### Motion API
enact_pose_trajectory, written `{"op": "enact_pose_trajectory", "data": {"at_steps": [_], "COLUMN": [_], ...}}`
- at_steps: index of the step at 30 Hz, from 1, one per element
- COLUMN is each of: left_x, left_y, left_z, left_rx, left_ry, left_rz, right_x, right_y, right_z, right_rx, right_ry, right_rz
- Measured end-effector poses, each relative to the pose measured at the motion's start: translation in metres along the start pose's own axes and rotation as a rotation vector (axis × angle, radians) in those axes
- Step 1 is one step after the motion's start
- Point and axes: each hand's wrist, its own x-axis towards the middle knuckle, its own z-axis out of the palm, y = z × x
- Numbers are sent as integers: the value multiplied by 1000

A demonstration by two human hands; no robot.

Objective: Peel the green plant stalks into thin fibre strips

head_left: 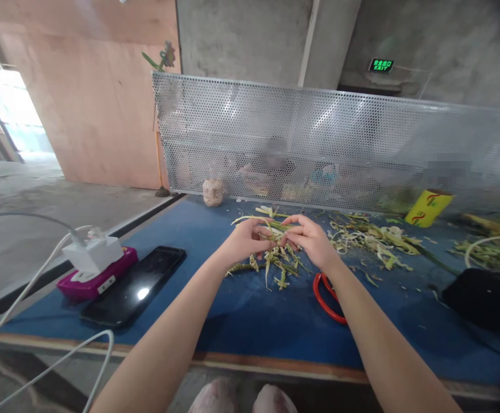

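Observation:
My left hand [252,238] and my right hand [307,238] come together over the middle of the table, fingers pinched on a pale green plant strip [276,225]. One end of it curves out past the left hand. Beneath both hands lies a small heap of yellow-green plant scraps [282,267], frayed and curled. Red-handled scissors [330,310] rest beside my right forearm, which covers part of them; their blades are hidden. More shredded stalk pieces [374,238] are scattered to the right of the right hand.
On the left are a black phone [133,287], a magenta power strip [99,281] with a white charger [92,252] and cables. A perforated metal screen [232,132] bounds the blue table's [267,338] back. A beige roll [212,193], yellow packet [429,207] and black object [486,298] also stand there.

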Motion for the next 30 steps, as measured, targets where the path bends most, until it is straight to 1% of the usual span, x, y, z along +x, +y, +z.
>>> {"op": "enact_pose_trajectory", "data": {"at_steps": [3,4,5,6,9,10,11,12,14,17,19,21,24,26,30], "left_x": [-1,-1,-2,-2,-1,-1,-1,0,0,0,0,0,-1,-1,-2], "left_y": [2,2,2,3,4,5,5,6,6,5,3,2,3,4,4], "left_z": [0,0,1,1,1,1,1,1,2,2,2,2,2,3,5], "left_rx": [4,4,-2,-15,-90,-115,-131,-139,-150,-176,-182,-162,-117,-101,-82], "left_ry": [-11,-6,5,22,122,167,202,222,221,170,140,135,177,199,204], "left_rz": [-5,-6,-6,-7,-6,-1,4,11,24,48,49,41,32,33,53], "right_x": [0,0,0,-1,-4,-5,-6,-7,-7,-7,-6,-6,-5,-4,-2], "right_y": [2,3,4,4,1,0,-2,-3,-5,-5,-5,-5,-4,-2,2], "right_z": [3,4,5,5,6,6,7,8,14,24,29,30,27,26,27], "right_rx": [-116,-189,-287,-404,-743,-804,-827,-818,-726,-499,-394,-384,-431,-418,-297], "right_ry": [15,41,100,195,590,667,677,629,424,213,130,125,197,221,208], "right_rz": [-15,-32,-65,-114,-303,-357,-396,-425,-437,-334,-267,-258,-317,-320,-205]}}
